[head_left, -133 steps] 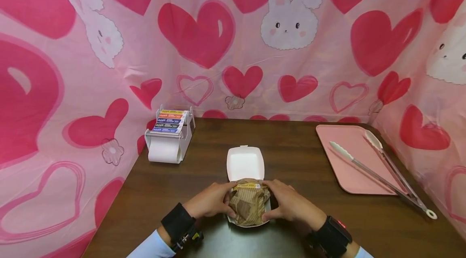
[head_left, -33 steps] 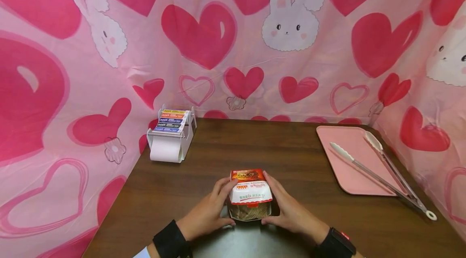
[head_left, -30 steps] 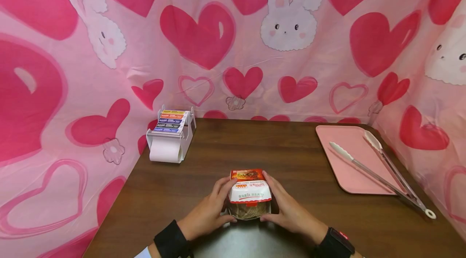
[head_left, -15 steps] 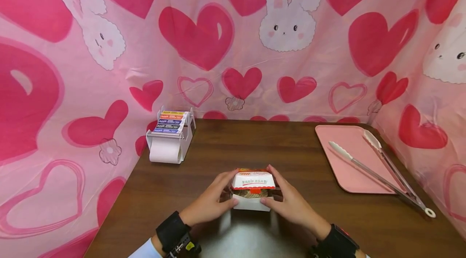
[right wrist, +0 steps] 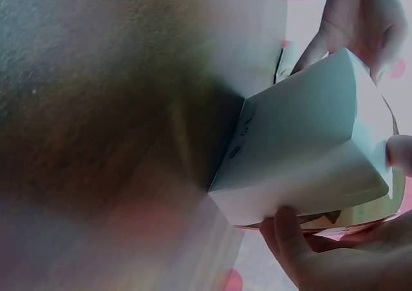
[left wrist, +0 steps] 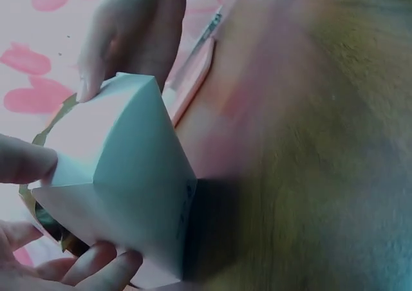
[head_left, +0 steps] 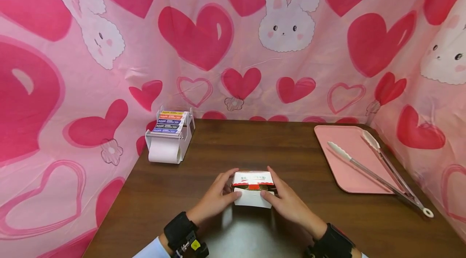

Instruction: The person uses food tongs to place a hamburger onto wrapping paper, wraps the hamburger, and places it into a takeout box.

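Both hands hold a burger box (head_left: 253, 199) above the front middle of the table, tipped so its white front wall faces the head camera. Its printed lid (head_left: 252, 177) is folded over, with a red tab (head_left: 253, 187) at the front. A brown paper-wrapped burger (head_left: 242, 187) shows through the gap under the lid. My left hand (head_left: 215, 198) grips the left side, thumb on the front wall. My right hand (head_left: 288, 201) grips the right side likewise. In the left wrist view, the white base (left wrist: 145, 168) shows with fingertips (left wrist: 122, 265) against it.
A label dispenser (head_left: 169, 140) with coloured labels and a white roll stands at the back left. On the right lies a pink tray (head_left: 342, 173) with long metal tongs (head_left: 375, 175) across it, their ring end past its front edge. A heart-patterned cloth (head_left: 204, 96) borders the table.
Earlier the box lay open with the wrapped burger in it; the lid has since come over. Both hands have then tipped the box, bringing its front wall up into view.
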Motion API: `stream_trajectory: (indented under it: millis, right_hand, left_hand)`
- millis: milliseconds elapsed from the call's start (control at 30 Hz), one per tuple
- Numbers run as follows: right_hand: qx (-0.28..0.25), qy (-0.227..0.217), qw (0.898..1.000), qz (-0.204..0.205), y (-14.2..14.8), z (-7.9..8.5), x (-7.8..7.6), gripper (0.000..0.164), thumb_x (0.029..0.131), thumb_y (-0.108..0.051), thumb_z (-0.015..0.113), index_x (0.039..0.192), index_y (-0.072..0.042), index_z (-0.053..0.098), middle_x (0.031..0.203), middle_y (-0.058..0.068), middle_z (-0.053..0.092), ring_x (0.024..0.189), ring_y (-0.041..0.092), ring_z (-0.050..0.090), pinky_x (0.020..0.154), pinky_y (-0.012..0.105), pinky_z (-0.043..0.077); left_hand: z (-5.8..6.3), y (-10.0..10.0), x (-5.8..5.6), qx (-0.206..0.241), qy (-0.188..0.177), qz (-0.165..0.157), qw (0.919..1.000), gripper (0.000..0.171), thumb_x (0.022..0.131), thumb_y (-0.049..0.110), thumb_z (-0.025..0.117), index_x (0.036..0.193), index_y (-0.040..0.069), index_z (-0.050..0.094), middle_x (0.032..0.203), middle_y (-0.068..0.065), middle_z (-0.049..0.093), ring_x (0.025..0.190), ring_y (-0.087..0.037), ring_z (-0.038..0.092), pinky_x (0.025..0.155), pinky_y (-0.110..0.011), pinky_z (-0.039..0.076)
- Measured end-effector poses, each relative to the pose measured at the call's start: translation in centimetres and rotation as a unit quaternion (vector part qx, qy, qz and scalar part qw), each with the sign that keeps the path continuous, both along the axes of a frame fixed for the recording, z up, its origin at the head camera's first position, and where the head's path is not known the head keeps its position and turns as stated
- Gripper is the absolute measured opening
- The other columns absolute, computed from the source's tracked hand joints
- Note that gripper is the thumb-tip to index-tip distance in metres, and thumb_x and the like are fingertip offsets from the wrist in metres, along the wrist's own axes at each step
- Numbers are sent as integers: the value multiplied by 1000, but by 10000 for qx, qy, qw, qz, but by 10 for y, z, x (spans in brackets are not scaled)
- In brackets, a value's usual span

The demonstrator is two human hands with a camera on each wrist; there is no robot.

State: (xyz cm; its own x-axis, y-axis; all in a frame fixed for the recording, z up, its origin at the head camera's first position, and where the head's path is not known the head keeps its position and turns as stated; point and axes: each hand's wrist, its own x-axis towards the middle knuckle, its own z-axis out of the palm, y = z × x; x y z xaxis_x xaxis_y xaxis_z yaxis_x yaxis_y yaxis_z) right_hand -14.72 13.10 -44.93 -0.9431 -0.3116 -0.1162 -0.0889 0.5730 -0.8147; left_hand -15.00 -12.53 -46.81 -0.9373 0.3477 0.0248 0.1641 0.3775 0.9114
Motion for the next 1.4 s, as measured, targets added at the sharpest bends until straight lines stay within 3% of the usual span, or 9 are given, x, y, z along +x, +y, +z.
stream_trajectory:
  millis: [233,467,600,933,1167,1400]
  right_hand:
    - [61,3,10000,-46,-3,2,-1,82,98,-40,65,163,-15,21,162,19,31,146,43,32,112,69,26]
    - [63,139,9998,-137,-6,4,0,81,96,-39,68,160,-11,28,156,20,38,138,40,42,107,65,35]
    - [-16,184,9995,-247,-8,4,-1,75,97,-36,68,158,-10,33,154,19,41,134,37,47,105,62,38]
    - [201,530,9967,-576,-13,1,-8,57,96,-31,70,146,-11,51,134,12,60,110,25,60,90,45,48]
    - [262,850,9952,-418,-7,-5,-15,63,95,-35,72,149,-10,50,114,7,65,93,18,61,81,36,48]
    - [-158,747,9969,-212,-4,-9,-20,65,92,-30,75,146,-5,51,95,6,61,66,12,59,62,26,50]
  left_hand:
    - [0,0,0,152,-177,305,9993,68,91,24,77,151,15,45,141,-16,49,94,-22,54,79,-34,46]
    - [5,-1,0,115,-477,152,9987,69,94,20,73,155,22,41,138,-13,48,97,-23,53,78,-35,46]
    - [5,1,0,223,-604,251,9976,66,95,21,71,155,23,42,140,-12,47,99,-24,52,80,-35,45]
    - [0,4,-2,296,-346,547,9975,57,98,25,67,150,14,48,141,-16,49,102,-27,53,81,-37,45]
    - [-4,0,-6,-86,-179,397,9990,65,101,42,61,155,13,42,144,-16,55,119,-32,57,99,-53,45]
    - [4,-1,-5,-564,-31,208,9982,67,103,43,56,156,8,37,142,-19,55,123,-34,53,101,-57,43]
